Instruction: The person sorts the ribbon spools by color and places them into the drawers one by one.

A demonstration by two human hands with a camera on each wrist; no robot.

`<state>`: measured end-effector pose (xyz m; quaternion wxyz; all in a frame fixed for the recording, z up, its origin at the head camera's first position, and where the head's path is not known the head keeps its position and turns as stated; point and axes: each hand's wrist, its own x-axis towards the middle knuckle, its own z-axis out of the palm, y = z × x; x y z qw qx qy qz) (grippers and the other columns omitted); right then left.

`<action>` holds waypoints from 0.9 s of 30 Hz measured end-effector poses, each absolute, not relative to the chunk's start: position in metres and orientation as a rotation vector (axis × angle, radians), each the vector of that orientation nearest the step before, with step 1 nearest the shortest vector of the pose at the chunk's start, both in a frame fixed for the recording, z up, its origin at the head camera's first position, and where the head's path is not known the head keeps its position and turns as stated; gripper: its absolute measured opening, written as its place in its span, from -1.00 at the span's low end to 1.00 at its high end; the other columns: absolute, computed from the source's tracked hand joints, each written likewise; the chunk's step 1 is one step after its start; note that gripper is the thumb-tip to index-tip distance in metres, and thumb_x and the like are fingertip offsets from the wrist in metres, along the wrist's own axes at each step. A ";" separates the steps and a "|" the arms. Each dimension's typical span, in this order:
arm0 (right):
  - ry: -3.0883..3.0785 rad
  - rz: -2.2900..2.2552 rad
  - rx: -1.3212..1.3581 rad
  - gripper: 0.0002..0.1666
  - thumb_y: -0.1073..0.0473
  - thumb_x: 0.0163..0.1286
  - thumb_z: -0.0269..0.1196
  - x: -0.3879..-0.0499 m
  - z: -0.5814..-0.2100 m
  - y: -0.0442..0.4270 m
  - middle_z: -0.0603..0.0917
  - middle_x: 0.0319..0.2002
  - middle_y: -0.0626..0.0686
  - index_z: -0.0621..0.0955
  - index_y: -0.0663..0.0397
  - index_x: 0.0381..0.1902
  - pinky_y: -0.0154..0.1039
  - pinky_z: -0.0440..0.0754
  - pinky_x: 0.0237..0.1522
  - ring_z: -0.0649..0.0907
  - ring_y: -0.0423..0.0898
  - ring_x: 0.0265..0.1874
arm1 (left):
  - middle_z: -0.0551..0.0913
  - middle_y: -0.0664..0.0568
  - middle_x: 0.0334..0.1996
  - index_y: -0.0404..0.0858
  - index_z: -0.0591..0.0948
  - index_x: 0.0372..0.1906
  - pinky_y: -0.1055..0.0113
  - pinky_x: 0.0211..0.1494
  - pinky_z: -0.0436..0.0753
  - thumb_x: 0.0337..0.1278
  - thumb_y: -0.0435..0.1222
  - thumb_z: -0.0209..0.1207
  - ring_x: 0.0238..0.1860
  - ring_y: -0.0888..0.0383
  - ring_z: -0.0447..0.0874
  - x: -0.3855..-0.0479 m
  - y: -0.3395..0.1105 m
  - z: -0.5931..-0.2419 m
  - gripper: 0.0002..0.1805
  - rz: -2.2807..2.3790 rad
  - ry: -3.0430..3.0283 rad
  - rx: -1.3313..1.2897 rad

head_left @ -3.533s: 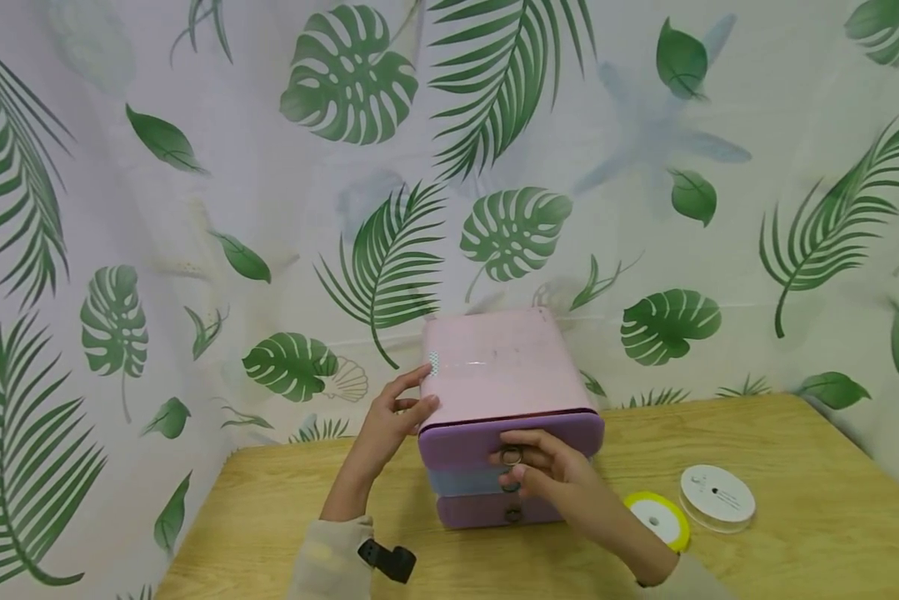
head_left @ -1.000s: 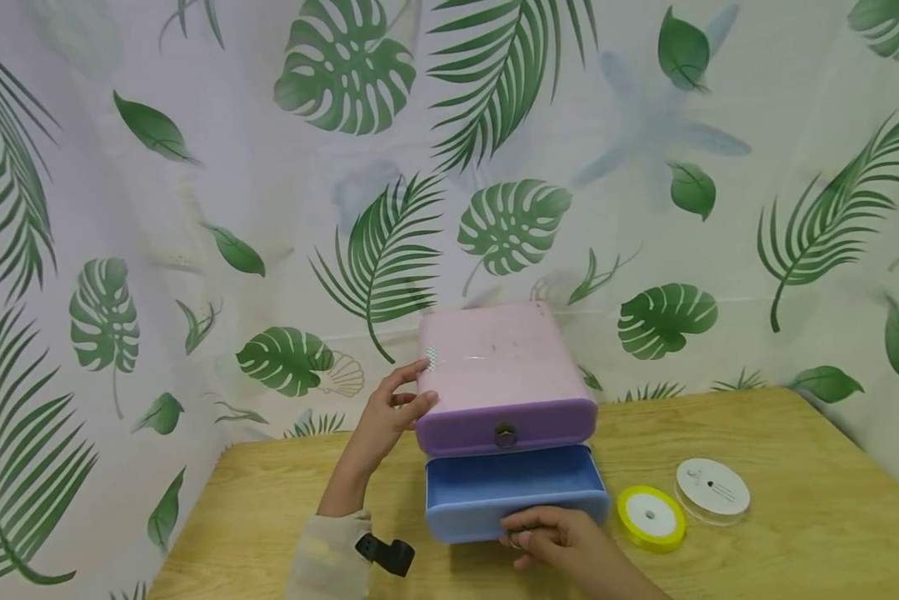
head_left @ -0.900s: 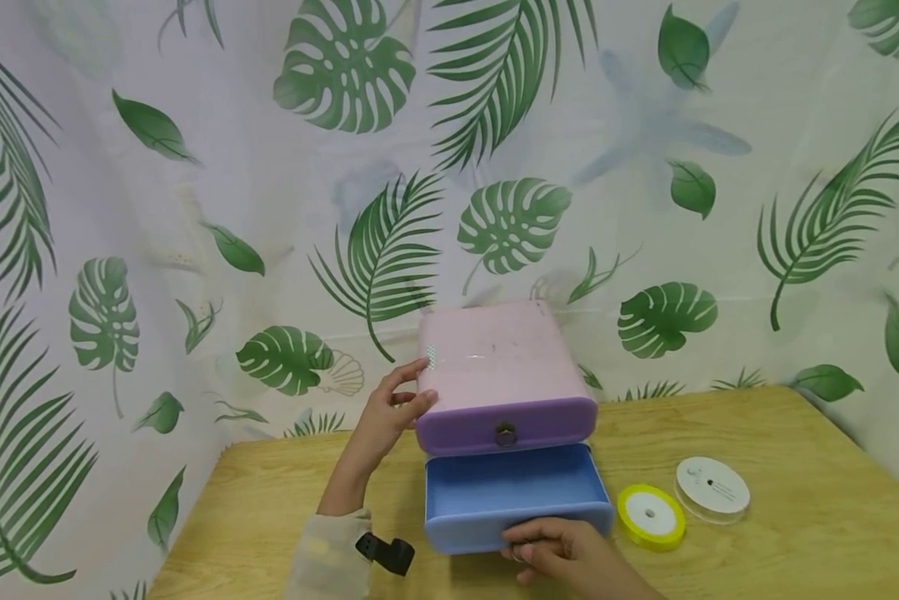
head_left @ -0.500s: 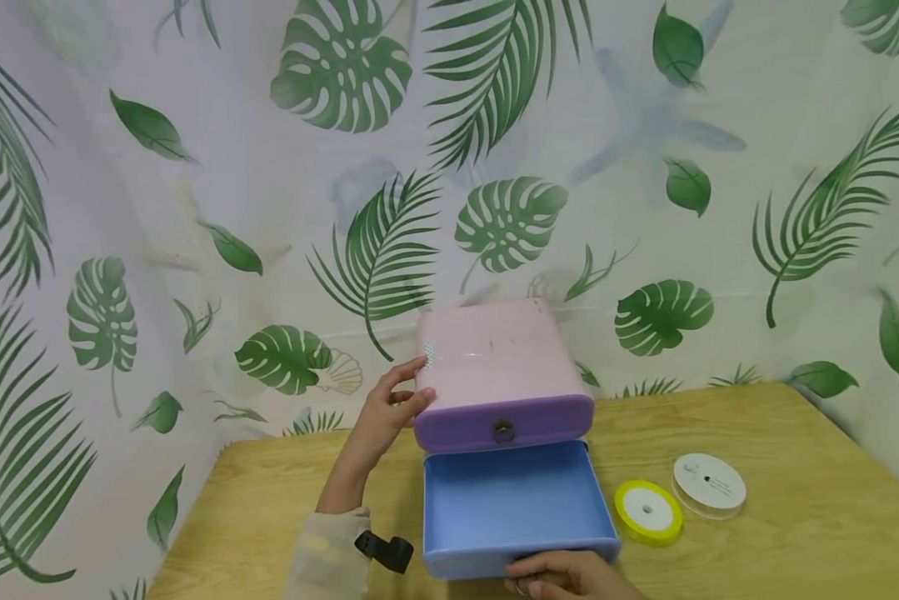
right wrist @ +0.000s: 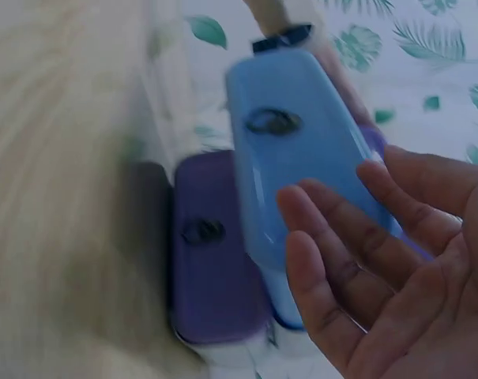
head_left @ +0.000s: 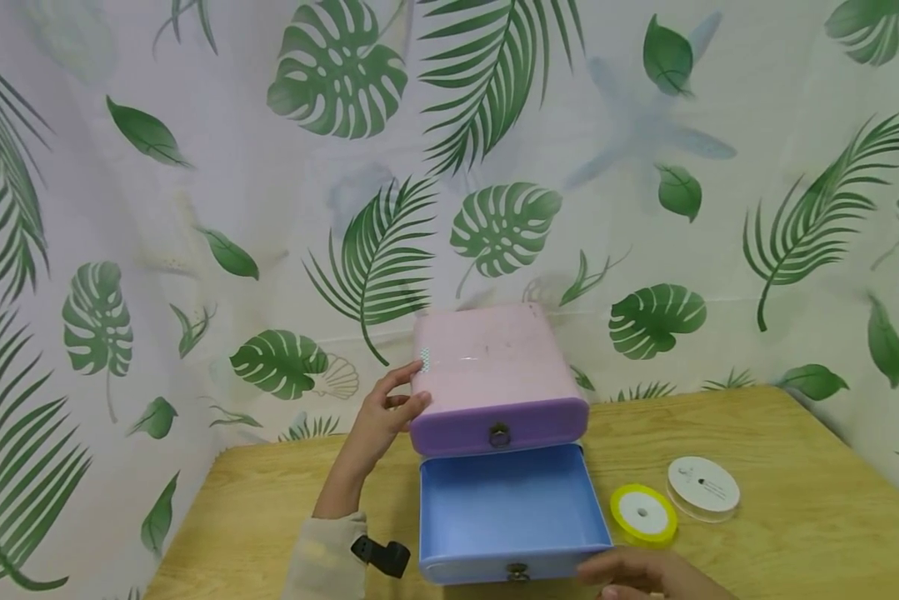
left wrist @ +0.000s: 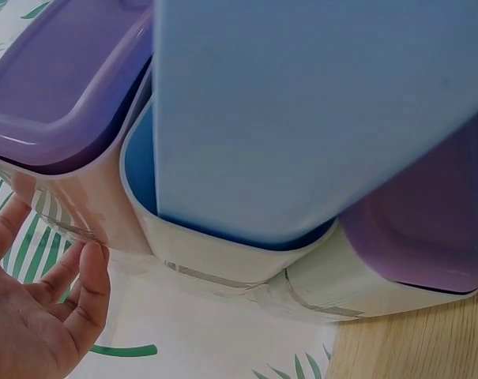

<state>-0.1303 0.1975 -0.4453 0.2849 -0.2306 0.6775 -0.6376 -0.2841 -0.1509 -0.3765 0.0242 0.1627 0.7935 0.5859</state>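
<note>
The glossy blue drawer (head_left: 512,500), with its ring pull (head_left: 518,572), juts from the pink cabinet (head_left: 490,358) beneath a purple top drawer (head_left: 456,431). The left hand (head_left: 377,417) touches the cabinet's side, fingers parted; the right hand (head_left: 655,575), fingers loosely bent, holds nothing beside the blue drawer's corner. Both wrist views show a lower purple drawer (right wrist: 219,276), hidden from the head view.

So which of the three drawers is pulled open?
The blue middle drawer: it juts far out, showing its inside, while the top purple drawer and bottom purple drawer sit closed or nearly so.
</note>
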 end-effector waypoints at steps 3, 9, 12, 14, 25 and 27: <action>2.022 -1.628 -0.562 -0.55 0.17 0.53 0.00 -0.132 -0.436 0.217 0.62 0.07 0.27 0.47 0.42 0.18 -0.44 0.59 -0.11 0.63 -0.38 -0.09 | 0.30 -0.09 0.35 0.09 0.36 0.39 0.20 -0.04 0.63 0.26 -0.15 0.18 0.10 0.00 0.49 -0.284 -0.152 -0.376 -0.41 1.821 2.455 0.510; 2.583 -1.359 -0.323 -0.46 0.07 0.44 0.15 -0.145 -0.438 0.244 0.54 0.15 0.35 0.46 0.32 0.22 -0.31 0.63 -0.16 0.64 -0.20 -0.03 | 0.33 -0.10 0.33 0.08 0.36 0.39 0.19 -0.03 0.63 0.26 -0.16 0.18 0.10 0.00 0.50 -0.284 -0.150 -0.375 -0.41 1.827 2.449 0.513; 2.739 -1.249 -0.165 -0.33 0.02 0.35 0.24 -0.153 -0.448 0.251 0.42 0.24 0.43 0.41 0.30 0.28 -0.10 0.65 -0.07 0.58 0.26 0.09 | 0.35 -0.11 0.32 0.07 0.37 0.39 0.19 -0.03 0.63 0.25 -0.15 0.18 0.09 0.00 0.49 -0.283 -0.150 -0.375 -0.41 1.830 2.452 0.504; 2.789 -1.201 -0.106 -0.24 0.00 0.30 0.30 -0.158 -0.458 0.255 0.34 0.29 0.47 0.37 0.34 0.30 0.08 0.60 0.01 0.46 0.43 0.16 | 0.35 -0.11 0.31 0.06 0.37 0.38 0.19 -0.03 0.63 0.24 -0.15 0.19 0.09 0.01 0.49 -0.283 -0.150 -0.375 -0.40 1.833 2.457 0.500; 2.952 -1.024 -0.240 -0.07 0.01 0.05 0.47 -0.176 -0.493 0.261 0.43 0.18 0.50 0.40 0.50 0.22 0.28 0.42 0.13 0.41 0.46 0.18 | 0.31 -0.06 0.37 0.06 0.37 0.39 0.24 -0.08 0.60 0.23 -0.15 0.19 0.10 -0.01 0.49 -0.283 -0.150 -0.377 -0.40 1.835 2.466 0.508; 2.928 -1.006 -0.219 -0.04 -0.03 0.05 0.47 -0.177 -0.495 0.260 0.39 0.21 0.50 0.38 0.47 0.24 0.31 0.37 0.16 0.36 0.48 0.21 | 0.29 -0.08 0.37 0.06 0.37 0.39 0.25 -0.08 0.60 0.24 -0.15 0.18 0.10 0.00 0.49 -0.284 -0.150 -0.377 -0.40 1.836 2.462 0.513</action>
